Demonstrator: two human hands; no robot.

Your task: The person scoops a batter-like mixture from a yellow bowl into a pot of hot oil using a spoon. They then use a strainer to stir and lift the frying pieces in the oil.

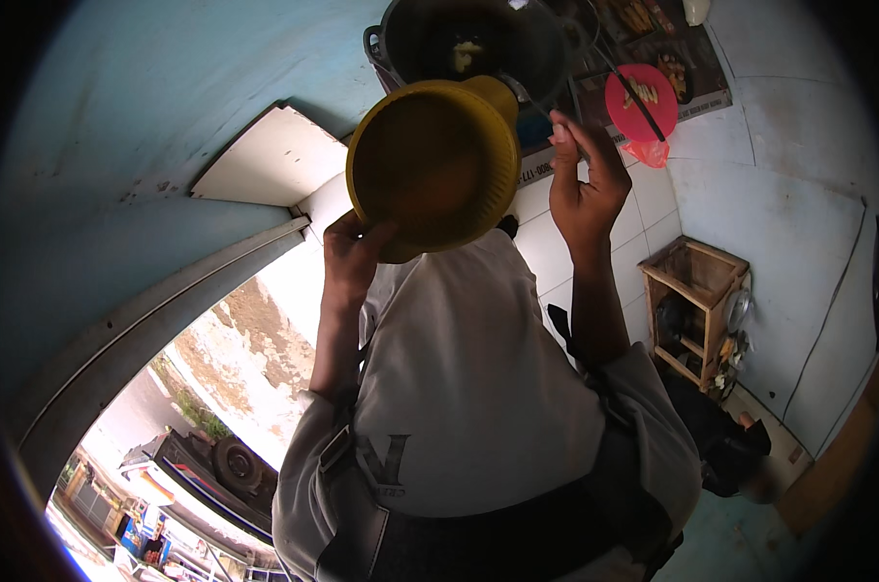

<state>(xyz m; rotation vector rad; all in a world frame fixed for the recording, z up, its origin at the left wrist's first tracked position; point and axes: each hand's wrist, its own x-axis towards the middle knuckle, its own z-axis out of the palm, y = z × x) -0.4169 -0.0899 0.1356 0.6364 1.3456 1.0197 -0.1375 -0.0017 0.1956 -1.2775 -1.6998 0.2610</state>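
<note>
My left hand (355, 251) grips the lower left rim of a yellow plastic basin (433, 167), tilted so its inside shows dark. Between the thumb and fingers of my right hand (592, 182) is the thin handle of a metal utensil (515, 89); its head is partly hidden at the edge of a black wok (417, 44). Inside the wok lies a small clump of pale food (467, 54). The basin's far side overlaps the wok's near rim in view. Right of the wok, a pink plate (617, 113) carries several pale strips of food.
A dark-handled utensil (639, 102) lies across the plate, above a red plastic bag (650, 153). A wooden rack (694, 273) stands on the right, with a person in dark clothes (723, 440) beyond it. A white board (272, 156) leans by the doorway; a vehicle (214, 473) is outside.
</note>
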